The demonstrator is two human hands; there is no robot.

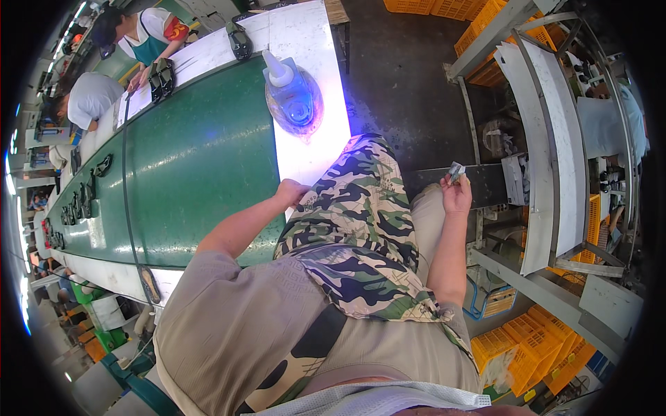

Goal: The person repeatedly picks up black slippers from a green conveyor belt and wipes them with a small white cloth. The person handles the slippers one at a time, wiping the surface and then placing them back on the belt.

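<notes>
My left hand [291,191] rests on the white edge of the worktable [312,149], next to my camouflage-patterned lap; its fingers are curled and I cannot see anything in them. My right hand [456,195] is stretched out to the right and pinches a small silvery-white piece [454,171] above a dark flat surface [485,184]. A clear blue squeeze bottle with a white nozzle [288,90] stands on the white edge ahead of my left hand.
A green conveyor belt [187,166] runs to the far left, with dark shoe parts [83,201] along its edge. Other people sit along the far side of it [142,31]. A white metal rack [548,139] stands to my right, orange crates [527,340] below.
</notes>
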